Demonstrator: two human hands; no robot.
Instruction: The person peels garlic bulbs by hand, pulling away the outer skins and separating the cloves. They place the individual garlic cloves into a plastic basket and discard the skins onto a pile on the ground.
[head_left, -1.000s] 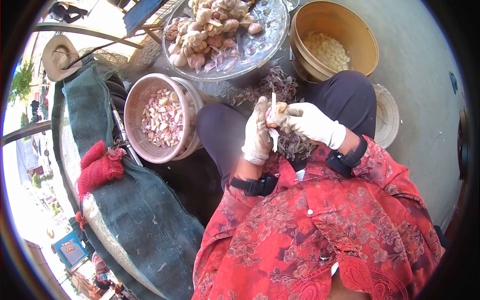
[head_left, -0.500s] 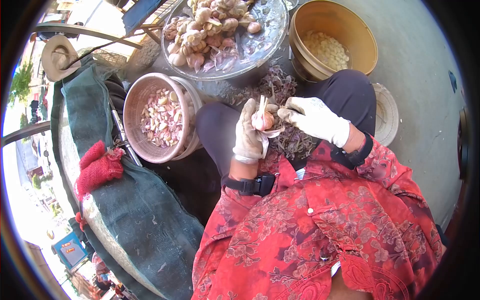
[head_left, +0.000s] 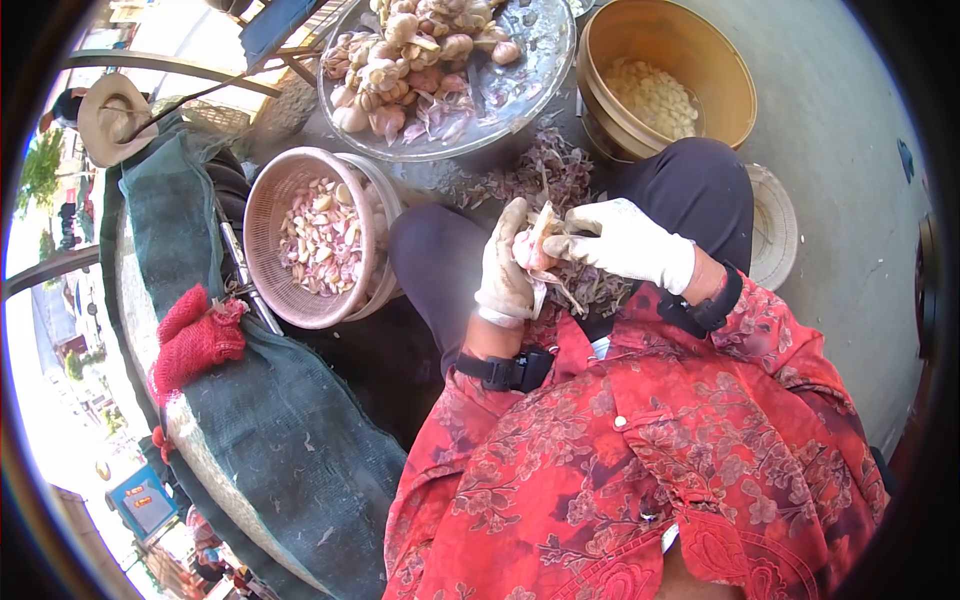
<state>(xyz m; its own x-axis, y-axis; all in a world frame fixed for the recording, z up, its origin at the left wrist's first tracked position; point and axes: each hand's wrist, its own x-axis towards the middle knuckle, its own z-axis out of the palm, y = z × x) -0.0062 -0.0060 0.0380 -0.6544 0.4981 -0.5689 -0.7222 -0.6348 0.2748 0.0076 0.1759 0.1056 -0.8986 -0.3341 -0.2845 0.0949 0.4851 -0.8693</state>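
Above my lap, my gloved left hand [head_left: 505, 270] is closed round a pinkish garlic bulb [head_left: 533, 250] with its stem pointing up. My right hand [head_left: 635, 245], in a white glove too, has its bent fingertips pinched against the bulb's near side. A strip of loose skin [head_left: 568, 293] hangs below the bulb between the hands. Purple-white garlic peelings [head_left: 555, 165] lie in a heap between my knees, under the hands. The exact grip of the right fingertips is partly hidden.
Ahead, a round metal tray [head_left: 470, 150] bears many garlic bulbs. Left of my knee, a pink basket [head_left: 258, 215] holds separated cloves. A tan bucket [head_left: 735, 75] contains peeled cloves in liquid. Green mesh sacking [head_left: 290, 440] with a red mesh bag [head_left: 200, 340] lies left.
My right hand has moved left, from beside the bulb onto it. The bulb has turned and shifted slightly right, and a strip of skin now hangs lower from it.
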